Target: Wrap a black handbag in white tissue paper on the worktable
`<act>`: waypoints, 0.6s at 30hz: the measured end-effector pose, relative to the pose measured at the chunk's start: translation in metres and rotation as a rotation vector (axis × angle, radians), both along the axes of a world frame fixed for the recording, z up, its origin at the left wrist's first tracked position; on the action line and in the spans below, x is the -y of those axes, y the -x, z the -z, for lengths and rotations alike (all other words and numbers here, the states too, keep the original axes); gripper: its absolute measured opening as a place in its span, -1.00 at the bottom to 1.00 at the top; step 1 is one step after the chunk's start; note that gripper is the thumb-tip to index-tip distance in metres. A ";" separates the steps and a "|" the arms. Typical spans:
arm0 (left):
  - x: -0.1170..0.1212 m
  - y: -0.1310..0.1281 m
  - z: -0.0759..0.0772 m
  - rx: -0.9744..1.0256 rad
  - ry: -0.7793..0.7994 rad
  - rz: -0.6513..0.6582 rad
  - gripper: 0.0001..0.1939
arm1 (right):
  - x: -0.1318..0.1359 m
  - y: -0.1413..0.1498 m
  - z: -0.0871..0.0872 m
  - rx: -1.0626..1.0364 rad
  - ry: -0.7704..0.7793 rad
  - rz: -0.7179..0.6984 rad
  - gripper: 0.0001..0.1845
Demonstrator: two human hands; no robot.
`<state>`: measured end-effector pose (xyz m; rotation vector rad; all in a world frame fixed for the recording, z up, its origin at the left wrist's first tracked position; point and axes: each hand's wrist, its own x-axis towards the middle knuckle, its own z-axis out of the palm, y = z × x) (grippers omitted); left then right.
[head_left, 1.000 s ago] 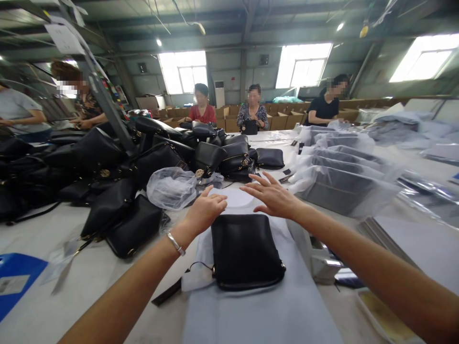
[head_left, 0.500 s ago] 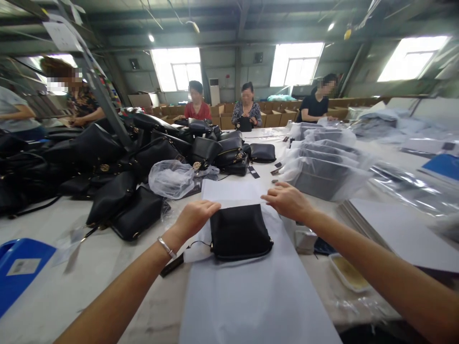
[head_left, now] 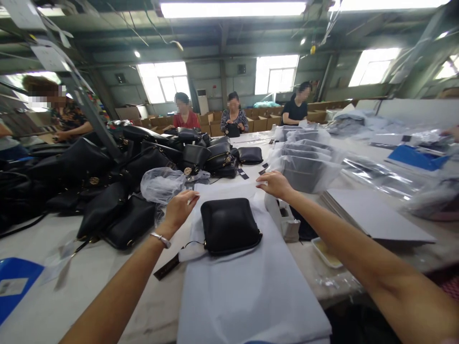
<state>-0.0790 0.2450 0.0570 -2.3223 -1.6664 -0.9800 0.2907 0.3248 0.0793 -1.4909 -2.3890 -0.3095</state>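
A small black handbag (head_left: 231,224) lies flat on a stack of white tissue paper (head_left: 251,296) in front of me. Beyond the bag, my left hand (head_left: 181,208) pinches the far left corner of the top sheet. My right hand (head_left: 274,185) is closed on the same sheet's far right corner, its edge showing at the fingertips. Neither hand touches the bag. A dark hang tag (head_left: 167,266) on a thin cord sticks out to the bag's left.
Black handbags (head_left: 86,162) are heaped at left and centre. Wrapped grey bags (head_left: 303,167) stand at right, near a stack of boards (head_left: 376,215), a tape dispenser (head_left: 287,222) and a shallow plastic tub (head_left: 327,252). Several people work across the table.
Both hands have shifted slightly left in view, and the sheet's edge now shows between them behind the bag. The camera view has tilted up and turned right. The bag still lies on the paper.
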 end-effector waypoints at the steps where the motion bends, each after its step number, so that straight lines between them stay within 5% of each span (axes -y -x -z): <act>1: -0.007 0.003 -0.003 0.045 0.007 -0.011 -0.70 | -0.008 -0.001 -0.004 -0.012 0.009 0.016 -0.76; 14: -0.060 0.023 -0.016 0.284 0.097 0.007 -0.69 | -0.060 -0.002 -0.032 -0.123 0.090 0.142 -0.83; 18: -0.062 0.025 -0.017 0.308 0.123 0.014 -0.70 | -0.044 0.008 -0.028 -0.260 0.028 0.207 -0.67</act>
